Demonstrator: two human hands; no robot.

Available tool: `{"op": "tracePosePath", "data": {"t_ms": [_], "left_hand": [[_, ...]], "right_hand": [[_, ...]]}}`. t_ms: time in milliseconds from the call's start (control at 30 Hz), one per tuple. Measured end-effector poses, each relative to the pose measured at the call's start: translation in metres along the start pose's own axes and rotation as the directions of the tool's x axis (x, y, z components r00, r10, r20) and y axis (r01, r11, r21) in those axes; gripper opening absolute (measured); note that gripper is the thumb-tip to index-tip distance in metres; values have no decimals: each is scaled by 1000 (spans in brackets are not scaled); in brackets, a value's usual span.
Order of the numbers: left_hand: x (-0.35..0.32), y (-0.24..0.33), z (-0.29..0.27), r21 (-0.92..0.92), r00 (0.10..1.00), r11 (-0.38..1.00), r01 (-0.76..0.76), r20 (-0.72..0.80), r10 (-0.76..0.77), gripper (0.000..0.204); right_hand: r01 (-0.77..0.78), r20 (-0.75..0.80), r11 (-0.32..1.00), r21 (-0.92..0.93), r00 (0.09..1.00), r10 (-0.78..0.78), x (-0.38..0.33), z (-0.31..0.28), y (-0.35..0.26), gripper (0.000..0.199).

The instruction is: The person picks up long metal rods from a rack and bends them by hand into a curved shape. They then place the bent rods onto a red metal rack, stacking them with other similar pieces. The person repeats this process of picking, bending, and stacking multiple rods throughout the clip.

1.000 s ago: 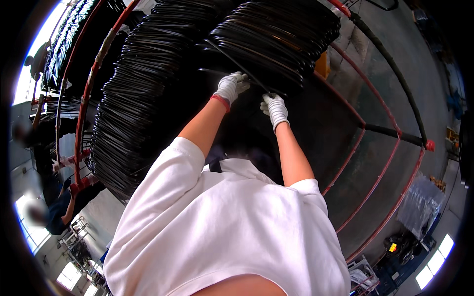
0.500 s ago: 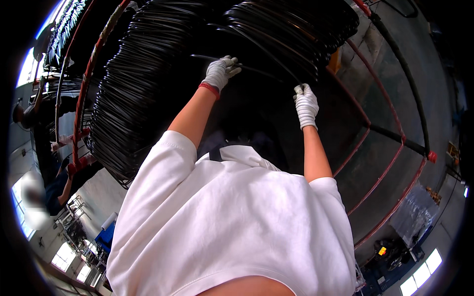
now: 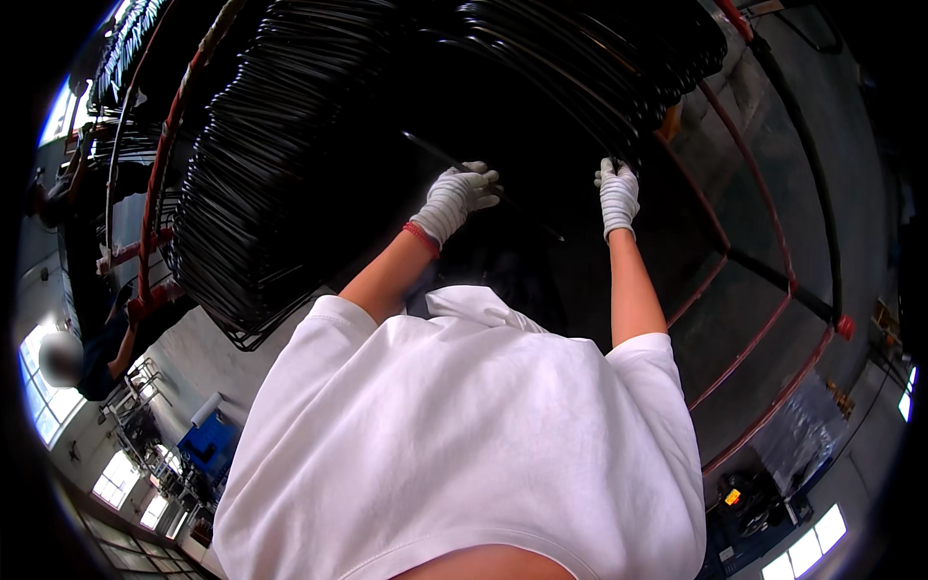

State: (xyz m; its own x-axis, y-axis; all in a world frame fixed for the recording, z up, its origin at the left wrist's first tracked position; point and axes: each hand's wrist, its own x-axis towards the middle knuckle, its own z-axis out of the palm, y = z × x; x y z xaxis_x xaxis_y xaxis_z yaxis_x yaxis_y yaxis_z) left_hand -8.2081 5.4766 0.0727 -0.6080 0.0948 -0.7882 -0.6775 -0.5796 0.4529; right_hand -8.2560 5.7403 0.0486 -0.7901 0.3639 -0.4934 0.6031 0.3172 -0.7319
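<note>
Both of my hands wear white work gloves. My left hand (image 3: 459,201) is closed around a thin glossy black rod (image 3: 425,145) that slants past it on both sides; the middle of the rod is hidden by the glove. To its right, my right hand (image 3: 619,198) pinches the near end of a black rod at the lower edge of the right-hand stack of bent black rods (image 3: 570,68). Where that rod runs among the others is too dark to follow. A second dense stack of bent black rods (image 3: 261,145) hangs at the left.
Red-painted rack bars (image 3: 172,126) stand at the left, and more red bars (image 3: 764,213) with a dark upright (image 3: 817,184) at the right. Another person (image 3: 106,358) is beyond the left rack. A blue bin (image 3: 208,440) sits at the lower left.
My left hand has moved right and nearer, and its rod now slants more steeply. My right hand has shifted slightly right, against the stack's lower end.
</note>
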Motion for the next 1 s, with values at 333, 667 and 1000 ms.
{"op": "tracePosePath", "data": {"t_ms": [333,667,1000], "left_hand": [[-22,-2,23,-109,995,994,6,-94,-16,25],[-62,-33,33,-263,985,962,-73,-168,29,21],[-115,-74,-15,-605,949,743,-286,-286,132,16]], "right_hand": [[-336,189,935,112,931,312,-20,-26,34,52],[-867,705,340,363,494,509,-41,-22,61,14],[-825,704,540,166,483,521,-81,-38,26,9]]}}
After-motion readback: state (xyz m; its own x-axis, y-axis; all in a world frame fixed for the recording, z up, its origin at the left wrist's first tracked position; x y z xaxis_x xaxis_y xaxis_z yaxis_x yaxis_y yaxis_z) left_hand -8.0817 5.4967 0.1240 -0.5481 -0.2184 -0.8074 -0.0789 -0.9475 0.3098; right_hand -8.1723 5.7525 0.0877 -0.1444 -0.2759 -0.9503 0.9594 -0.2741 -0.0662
